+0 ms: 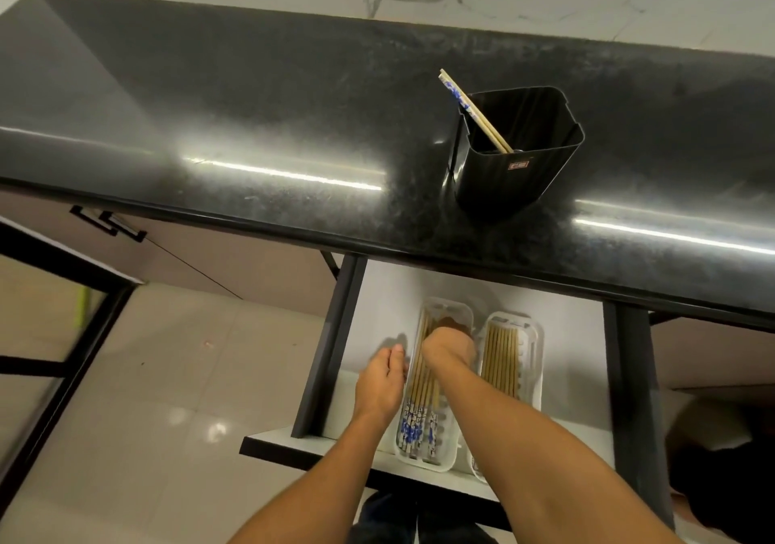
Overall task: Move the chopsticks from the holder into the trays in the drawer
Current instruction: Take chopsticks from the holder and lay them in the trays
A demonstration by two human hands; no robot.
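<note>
Laying-down step: right hand [448, 348] is down in the left tray [442, 461], grip hidden, left hand [380, 382] relaxed at its side; next comes reaching up for the chopsticks [474, 113] leaning in the holder [520, 178]

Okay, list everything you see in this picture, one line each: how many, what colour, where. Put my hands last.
holder: one, black, on the black countertop
holder chopsticks: two, pale wood with blue-white tops, leaning in the holder
drawer: one, white floor, dark sides, open under the countertop
left tray: one, clear plastic, in the drawer
right tray: one, clear plastic, beside the left tray
tray chopsticks: many, same pale wood, lying lengthwise in both trays
left hand: at the left tray's outer rim
right hand: reaching into the left tray, fingers hidden
</note>
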